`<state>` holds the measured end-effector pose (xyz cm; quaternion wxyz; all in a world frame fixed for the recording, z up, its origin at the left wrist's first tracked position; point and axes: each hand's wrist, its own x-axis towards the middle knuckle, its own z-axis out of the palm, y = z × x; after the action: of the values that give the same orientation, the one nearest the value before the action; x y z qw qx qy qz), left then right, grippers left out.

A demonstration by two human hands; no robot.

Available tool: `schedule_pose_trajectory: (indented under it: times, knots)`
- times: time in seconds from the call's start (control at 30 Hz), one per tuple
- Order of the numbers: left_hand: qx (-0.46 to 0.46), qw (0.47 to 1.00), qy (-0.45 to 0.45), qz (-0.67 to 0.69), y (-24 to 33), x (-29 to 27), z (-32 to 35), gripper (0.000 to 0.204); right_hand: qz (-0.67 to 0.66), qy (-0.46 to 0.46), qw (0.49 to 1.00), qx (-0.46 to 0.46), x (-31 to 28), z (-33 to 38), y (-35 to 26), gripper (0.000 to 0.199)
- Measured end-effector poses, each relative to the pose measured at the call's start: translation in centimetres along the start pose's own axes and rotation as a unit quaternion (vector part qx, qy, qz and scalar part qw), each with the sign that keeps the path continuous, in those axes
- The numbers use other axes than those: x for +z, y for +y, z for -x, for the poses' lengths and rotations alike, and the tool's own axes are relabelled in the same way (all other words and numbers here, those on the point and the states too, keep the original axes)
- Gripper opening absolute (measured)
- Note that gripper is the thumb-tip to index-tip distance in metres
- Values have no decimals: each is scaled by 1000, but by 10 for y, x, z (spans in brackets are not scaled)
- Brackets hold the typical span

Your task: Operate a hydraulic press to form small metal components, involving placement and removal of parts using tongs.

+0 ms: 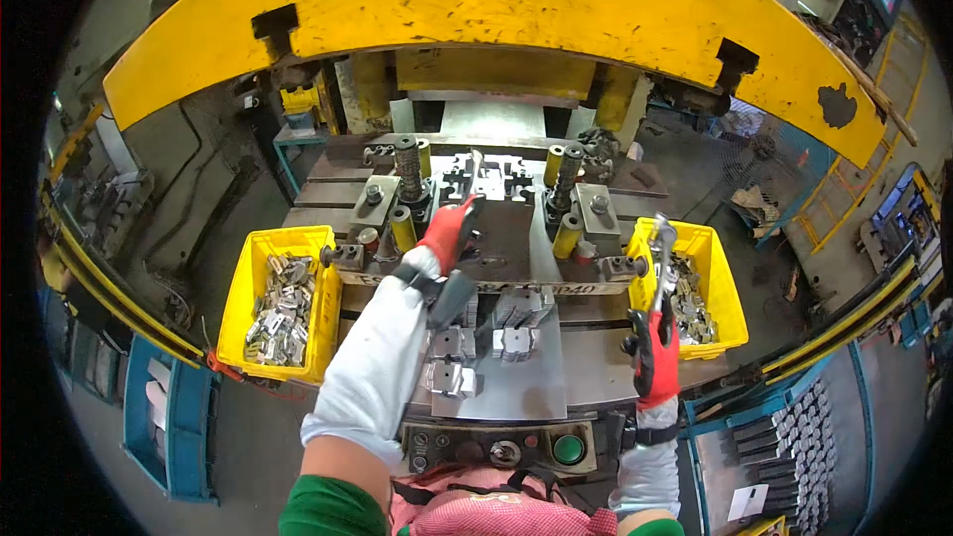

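Observation:
My left hand (450,235), in a red and black glove, reaches over the die of a press. Its fingers are closed around a slim silver metal tool (477,167), whose tip is over the bright flat metal piece (493,179) in the die. My right hand (656,352), gloved alike, is at the right yellow bin (730,303). A long silver metal piece (661,263) stands upright from its closed fingers; its exact kind is unclear. Stacks of small metal parts (454,342) rest between my arms on a metal plate (541,382).
Overhead arches the yellow press beam (437,0). Guide posts (407,169) flank the die. Another yellow bin (233,323) of metal pieces is at the left. A control panel with a green button (569,450) lies near my body. Blue racks (189,437) stand lower left and right.

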<state>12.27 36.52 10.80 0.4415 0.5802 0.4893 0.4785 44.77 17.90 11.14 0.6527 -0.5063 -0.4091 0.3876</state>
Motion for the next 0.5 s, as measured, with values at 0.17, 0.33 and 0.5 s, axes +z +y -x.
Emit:
schedule_pose_trajectory:
  times: [0.17,0.33,0.5]
  knots:
    - [-71,973,172,134,30,-15,104,34,51,123,991,3,-82,11,14,29]
    - [16,952,293,-89,-4,-84,249,31,161,173,971,29,-145,18,57,28]
    - [-142,889,328,286,-20,-103,323,34,347,132,928,-19,-133,42,73,23]
